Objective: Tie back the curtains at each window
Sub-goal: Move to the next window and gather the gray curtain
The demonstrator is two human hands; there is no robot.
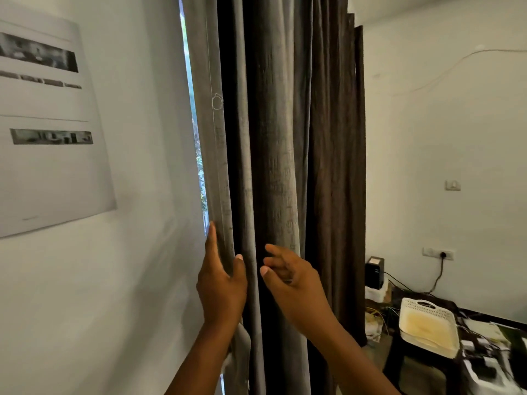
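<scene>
- I'm at the curtain point(273, 166) now, a heavy grey-brown drape hanging in deep folds from above the frame to below it.
- It isn't tied: the folds hang straight and loose, and only a thin strip of window point(196, 132) shows along its left edge, beside the white wall point(137, 266).
- My left hand point(221, 283) has the curtain's left edge: fingers reach up behind the hem, thumb presses on the front, so that grip is pinching fabric.
- My right hand point(288, 276) is just beside it, in front of the next fold; the fingers are loosely bent and spread, and I see no cloth caught in them, so that grip is released.
- A pale thread with a small loop point(217, 101) hangs against the left fold higher up; whether that serves as a tie I can't tell.
- I see no tieback, cord or hook anywhere in view.
- My read: this is the very start of this window, with gathering only beginning.
- Still left here: sweep the folds into one bundle, find something to bind it, and fasten it.
- Off to the right, a basket point(425, 323) sits on a dark stool, well apart from the job.
- Other windows are out of sight, so I can't judge them.
</scene>
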